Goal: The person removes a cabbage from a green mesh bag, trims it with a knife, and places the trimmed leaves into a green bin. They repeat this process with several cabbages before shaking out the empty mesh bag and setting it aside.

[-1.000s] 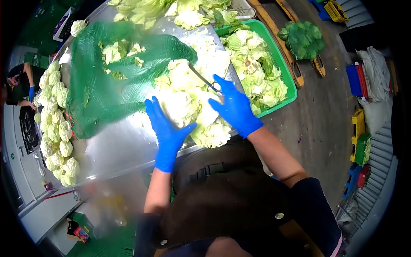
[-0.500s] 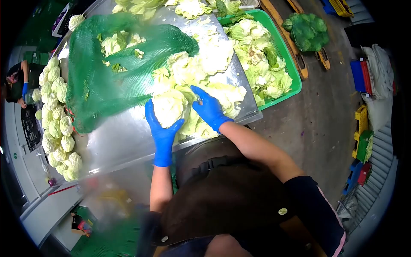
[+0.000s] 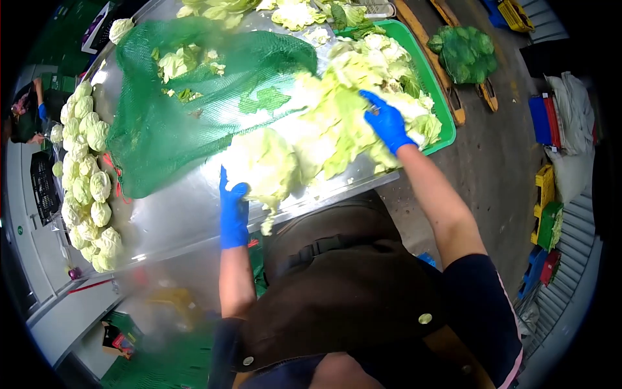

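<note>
My left hand (image 3: 234, 211), in a blue glove, holds a pale green cabbage (image 3: 262, 165) at its lower left side, near the table's front edge. A torn bit of leaf hangs from the cabbage over the edge. To the right, my gloved right hand (image 3: 390, 124) has its fingers spread against a heap of loose cabbage leaves (image 3: 337, 120). The heap reaches from the metal table (image 3: 175, 217) to the green crate (image 3: 448, 123), which is full of leaves. Some fingertips of the left hand are hidden by the cabbage.
A green mesh sack (image 3: 155, 129) lies across the table with leaf scraps on it. Trimmed cabbages (image 3: 87, 188) line the table's left side. On the floor at right, a filled net sack (image 3: 463, 55) sits by a pallet truck (image 3: 453, 97). Another person (image 3: 29, 113) stands far left.
My right hand has left the cabbage and moved right and up, with loose leaves shifted toward the crate. My left hand stays at the cabbage, which has tilted and come slightly right.
</note>
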Demonstrator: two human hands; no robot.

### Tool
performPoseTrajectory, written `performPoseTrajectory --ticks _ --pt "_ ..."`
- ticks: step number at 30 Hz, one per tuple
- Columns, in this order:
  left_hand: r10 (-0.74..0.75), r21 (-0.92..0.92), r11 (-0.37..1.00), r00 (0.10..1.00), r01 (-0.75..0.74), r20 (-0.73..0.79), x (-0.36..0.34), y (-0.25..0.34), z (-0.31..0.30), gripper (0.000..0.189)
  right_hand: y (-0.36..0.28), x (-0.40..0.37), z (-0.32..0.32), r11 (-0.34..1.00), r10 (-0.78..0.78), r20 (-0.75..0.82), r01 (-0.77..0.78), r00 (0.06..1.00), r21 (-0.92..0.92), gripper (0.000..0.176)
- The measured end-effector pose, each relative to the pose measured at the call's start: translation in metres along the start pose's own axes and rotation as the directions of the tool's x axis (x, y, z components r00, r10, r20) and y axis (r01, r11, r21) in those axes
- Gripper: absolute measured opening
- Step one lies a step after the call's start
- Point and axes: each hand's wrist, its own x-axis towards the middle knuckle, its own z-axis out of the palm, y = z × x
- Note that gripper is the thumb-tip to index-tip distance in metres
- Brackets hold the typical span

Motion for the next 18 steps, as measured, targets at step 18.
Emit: performPoseTrajectory --ticks 18 --pt "0.24 0.826 0.437 0.931 -0.358 0.276 0.001 -0.008 0.093 0.121 -0.075 -0.045 0.038 0.875 -0.134 0.137 0.052 0.982 0.481 0.049"
